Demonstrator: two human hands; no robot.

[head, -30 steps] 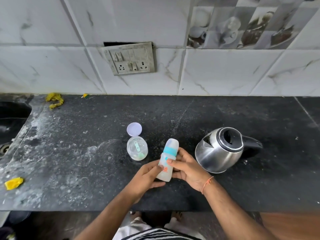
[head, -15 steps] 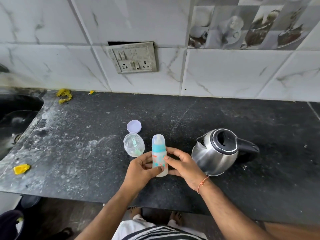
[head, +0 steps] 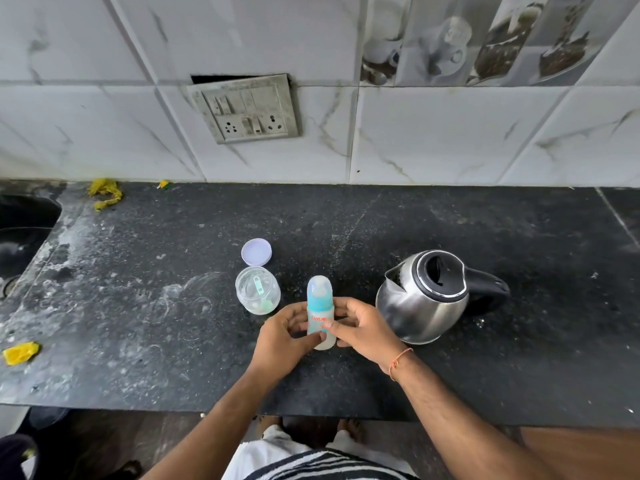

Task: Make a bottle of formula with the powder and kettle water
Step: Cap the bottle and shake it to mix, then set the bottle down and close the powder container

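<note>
A small baby bottle (head: 320, 308) with a blue collar and a clear cap stands upright on the black counter (head: 173, 306). My left hand (head: 282, 336) grips its left side and my right hand (head: 360, 327) grips its right side. Just to the left stands an open clear jar (head: 257, 294) with white powder and a green scoop inside. The jar's lilac lid (head: 256, 251) lies behind it. A steel kettle (head: 424, 296) with a black handle and an open top sits to the right of the bottle.
A sink (head: 20, 233) is set into the counter at the far left. Yellow scraps (head: 20, 352) lie near the front left edge, and more yellow scraps (head: 105, 192) at the back left. A switch plate (head: 247, 109) hangs on the tiled wall.
The bottle was tilted in both hands above the counter; it now stands upright on the counter with both hands still around it. The view has shifted slightly.
</note>
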